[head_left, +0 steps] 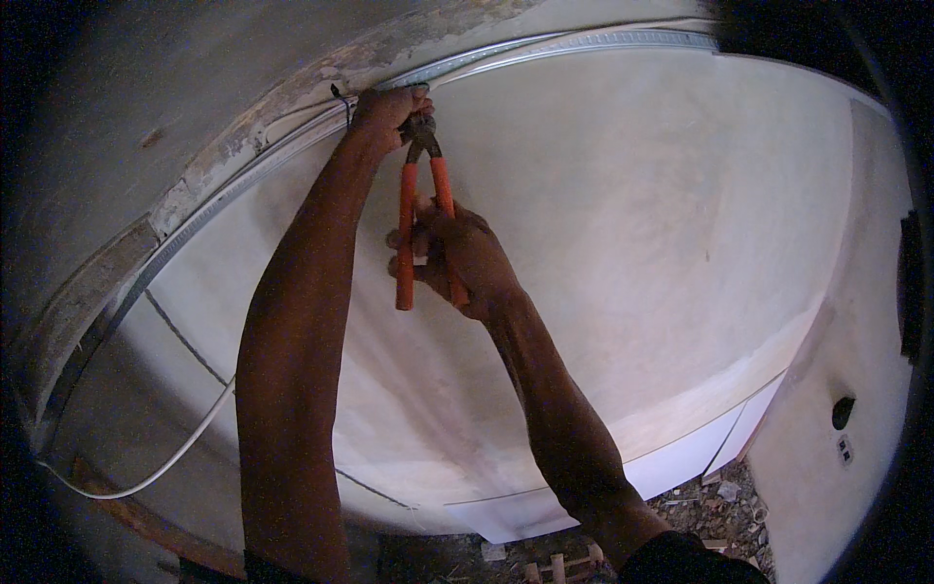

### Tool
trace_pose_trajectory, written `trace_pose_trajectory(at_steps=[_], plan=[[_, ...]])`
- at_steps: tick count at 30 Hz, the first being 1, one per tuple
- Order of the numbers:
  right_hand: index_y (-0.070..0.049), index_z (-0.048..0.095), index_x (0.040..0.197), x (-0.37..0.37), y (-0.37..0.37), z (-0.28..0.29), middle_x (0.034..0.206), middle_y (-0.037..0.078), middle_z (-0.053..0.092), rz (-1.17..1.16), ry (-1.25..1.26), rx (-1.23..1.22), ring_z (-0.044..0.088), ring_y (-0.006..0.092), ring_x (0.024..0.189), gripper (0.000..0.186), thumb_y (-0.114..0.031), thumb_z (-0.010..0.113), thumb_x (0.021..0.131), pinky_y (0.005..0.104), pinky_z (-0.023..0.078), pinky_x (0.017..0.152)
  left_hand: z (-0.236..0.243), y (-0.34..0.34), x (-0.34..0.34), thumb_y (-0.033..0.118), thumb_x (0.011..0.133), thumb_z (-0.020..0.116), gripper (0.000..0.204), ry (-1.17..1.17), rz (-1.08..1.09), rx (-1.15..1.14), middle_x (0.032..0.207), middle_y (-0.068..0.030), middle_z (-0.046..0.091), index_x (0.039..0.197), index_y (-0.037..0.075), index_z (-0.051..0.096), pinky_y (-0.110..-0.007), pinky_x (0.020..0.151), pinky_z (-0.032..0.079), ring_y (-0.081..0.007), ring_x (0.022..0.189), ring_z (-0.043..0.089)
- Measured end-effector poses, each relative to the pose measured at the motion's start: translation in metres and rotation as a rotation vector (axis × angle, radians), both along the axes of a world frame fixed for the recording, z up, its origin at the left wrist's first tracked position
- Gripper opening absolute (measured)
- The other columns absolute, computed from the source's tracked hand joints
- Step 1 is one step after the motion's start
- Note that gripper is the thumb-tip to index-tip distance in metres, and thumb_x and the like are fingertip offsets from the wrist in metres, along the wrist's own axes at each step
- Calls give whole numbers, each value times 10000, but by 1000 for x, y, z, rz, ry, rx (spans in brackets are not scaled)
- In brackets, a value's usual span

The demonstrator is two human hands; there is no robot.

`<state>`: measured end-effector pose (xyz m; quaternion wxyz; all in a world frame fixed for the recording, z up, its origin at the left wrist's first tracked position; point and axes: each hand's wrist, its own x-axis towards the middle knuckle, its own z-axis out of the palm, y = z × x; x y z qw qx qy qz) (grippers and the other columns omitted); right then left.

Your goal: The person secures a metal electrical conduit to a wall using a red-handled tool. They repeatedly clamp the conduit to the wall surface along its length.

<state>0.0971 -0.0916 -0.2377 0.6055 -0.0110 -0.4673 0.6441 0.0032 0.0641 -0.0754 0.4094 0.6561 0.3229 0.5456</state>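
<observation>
A pair of pliers (439, 180) with long orange grips and a dark metal head stands upright before the wall, jaws up. My right hand (477, 255) is closed around its handles, which are slightly apart. Up at the metal channel (467, 66), my left hand (385, 112) is closed, its fingertips beside the jaws. What it pinches is hidden by the fingers and the jaws. Just left of that hand, a thin dark wire (340, 94) sticks out near the channel.
A pale wall (623, 214) curves across the view below the channel. White cable (175, 469) hangs at lower left. White panels (681, 450) lean along the wall's foot, near rubble (715, 511) on the floor. At right are a wall socket (844, 450) and a dark hole (843, 413).
</observation>
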Motion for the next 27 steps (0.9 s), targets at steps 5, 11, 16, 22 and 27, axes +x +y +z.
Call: trace_pose_trajectory(at_steps=[5,11,16,22,27], plan=[[-29,455,1077,6,-7,-67,697,81,575,-1187,-716,372,587,206,562,226,-196,514,938,380,493,536,19,-32,18,157,860,631,115,603,495,471,728,-55,620,852,46,599,-316,545,513,-166,633,598],[14,482,962,59,-35,-96,741,91,606,-691,-589,-127,621,155,614,233,-218,503,951,317,509,557,10,-44,-4,260,894,620,180,259,162,32,783,-35,650,883,80,620,-269,621,507,-127,637,582],[13,497,983,64,-52,-119,785,120,618,-464,-489,-112,656,186,679,203,-185,519,946,317,534,622,1,-38,-16,356,936,541,355,89,-7,-10,1003,-113,647,1025,19,608,-250,690,508,-166,773,596],[-24,544,1071,77,-41,-120,817,53,633,-591,-489,8,622,129,689,189,-113,540,904,265,506,628,-43,-86,-26,396,945,501,435,206,64,-58,1080,-107,645,1059,-9,610,-288,697,516,-198,884,633],[4,603,1017,78,-9,-57,826,107,685,-980,-403,224,660,170,765,217,-107,655,837,300,507,699,-67,-114,-77,182,865,639,254,520,838,815,1042,-95,659,1062,25,618,-321,693,520,-227,819,650]])
